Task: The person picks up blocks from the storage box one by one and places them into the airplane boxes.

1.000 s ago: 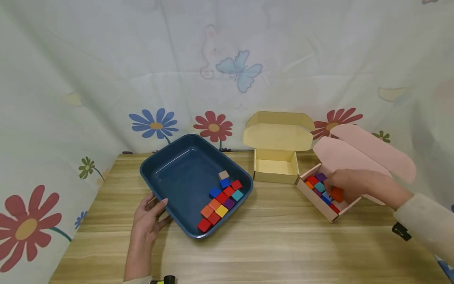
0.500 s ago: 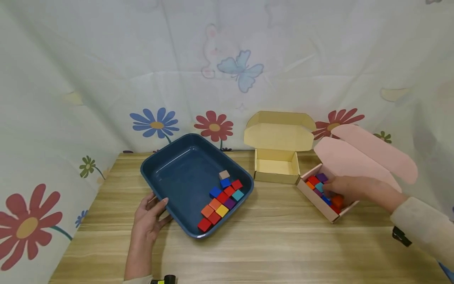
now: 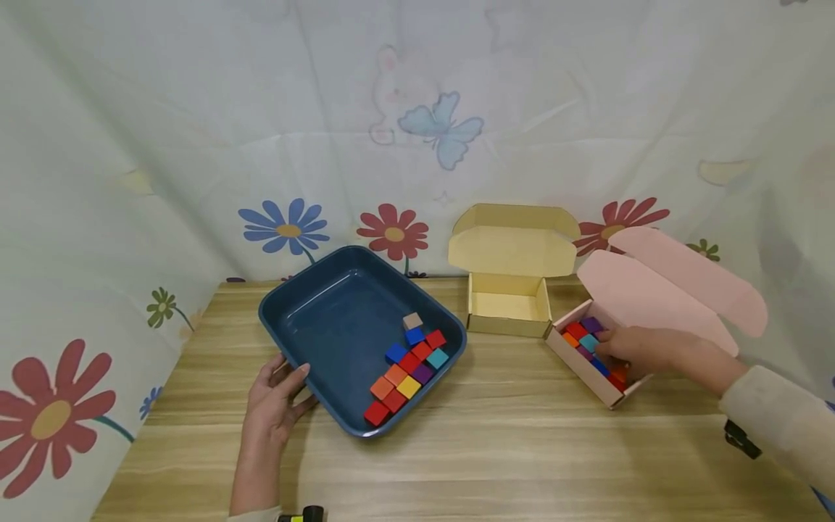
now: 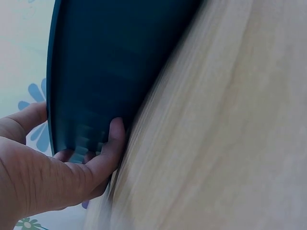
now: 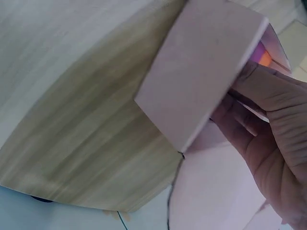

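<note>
Red and blue blocks (image 3: 409, 362) look light, hard, best pinched across opposite faces; left hand (image 3: 277, 399) grips tray (image 3: 339, 326) by its left rim; right hand (image 3: 642, 346) inside pink box (image 3: 579, 365), fingertips hidden, hold unclear.

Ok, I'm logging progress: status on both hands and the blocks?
Left hand holding tray edge. Right hand at blocks in pink box, grip hidden. Its lid open, no obstruction seen.

Head view evenly lit, slightly dim, mostly sharp; small glints on the blue tray (image 3: 333, 319), soft shadow on the tabletop (image 3: 626, 449) near the right sleeve (image 3: 779, 413). Left wrist: blue tray near-black, tabletop pale, smeared. Right wrist: hazy, soft, curved shadow edge.
</note>
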Tool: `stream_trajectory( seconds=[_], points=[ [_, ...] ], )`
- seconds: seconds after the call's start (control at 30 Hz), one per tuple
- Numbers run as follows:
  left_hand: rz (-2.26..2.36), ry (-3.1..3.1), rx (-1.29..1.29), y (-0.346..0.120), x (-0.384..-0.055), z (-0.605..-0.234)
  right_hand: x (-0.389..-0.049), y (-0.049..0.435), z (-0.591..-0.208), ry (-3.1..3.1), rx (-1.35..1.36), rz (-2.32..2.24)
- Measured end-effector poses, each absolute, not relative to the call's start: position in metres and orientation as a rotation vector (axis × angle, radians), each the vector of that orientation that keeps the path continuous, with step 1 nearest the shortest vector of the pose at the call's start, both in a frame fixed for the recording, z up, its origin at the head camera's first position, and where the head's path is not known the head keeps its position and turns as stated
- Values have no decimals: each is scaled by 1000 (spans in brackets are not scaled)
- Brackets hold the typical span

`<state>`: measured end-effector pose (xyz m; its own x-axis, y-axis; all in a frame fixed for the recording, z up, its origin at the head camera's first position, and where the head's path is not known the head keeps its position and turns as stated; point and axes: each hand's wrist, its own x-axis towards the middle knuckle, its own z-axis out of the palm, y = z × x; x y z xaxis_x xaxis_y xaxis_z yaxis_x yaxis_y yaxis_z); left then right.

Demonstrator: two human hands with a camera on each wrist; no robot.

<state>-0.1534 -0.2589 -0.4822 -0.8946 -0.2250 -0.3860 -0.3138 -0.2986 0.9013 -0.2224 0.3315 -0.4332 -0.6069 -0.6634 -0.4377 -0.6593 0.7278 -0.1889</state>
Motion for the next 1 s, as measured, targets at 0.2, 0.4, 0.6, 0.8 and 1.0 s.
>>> stream_trajectory(
  seconds=[0.2, 0.4, 0.6, 0.8, 1.0],
  points=[
    [2382, 1830, -704, -259, -154, -481, -225, 328, -416, 2489, -989, -23],
    [2386, 1835, -713, -259, -154, -481, -233, 302, -400, 2565, -1222, 11],
    [2381, 1837, -712, -260, -154, -483, -245, 259, -388, 2578, -1429, -112],
    [2399, 1828, -705, -259, -153, -484, -253, 206, -381, 2539, -1500, -78],
    [2395, 1835, -704, -259, -154, -482, -260, 158, -376, 2459, -1668, -83]
  ],
)
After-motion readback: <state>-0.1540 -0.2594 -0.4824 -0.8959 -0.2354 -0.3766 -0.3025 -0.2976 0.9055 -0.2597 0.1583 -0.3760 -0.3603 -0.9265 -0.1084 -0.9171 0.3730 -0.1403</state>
